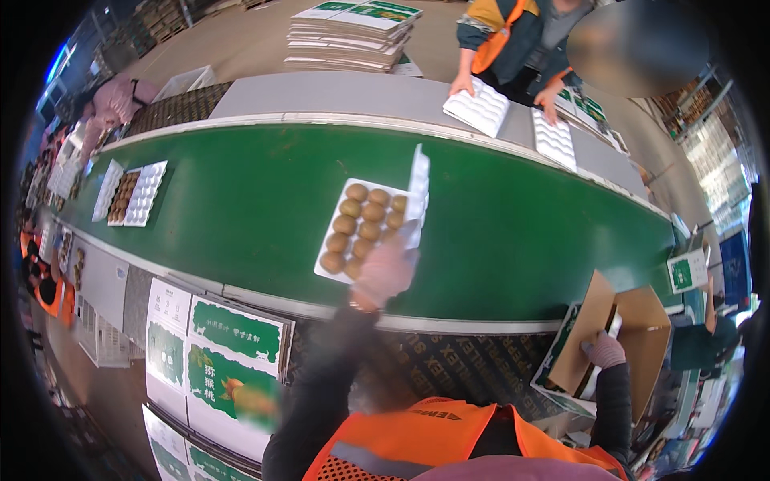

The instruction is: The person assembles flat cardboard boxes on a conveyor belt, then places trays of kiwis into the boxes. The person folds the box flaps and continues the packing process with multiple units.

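A white moulded tray of brown kiwifruit lies on the green conveyor belt, its white lid standing up along the right side. My left hand, in a pale pink glove, closes on the tray's near right part and covers some fruit; motion blurs its fingers. At the right, an open brown cardboard carton stands at the belt's near edge. My right hand, gloved too, has its fingers curled at the carton's inner flap, with something white beside them.
Flat printed cartons are stacked at near left. Further left on the belt sits another open fruit tray. Across the belt a co-worker's hands handle white moulded trays. More flat cartons are piled behind.
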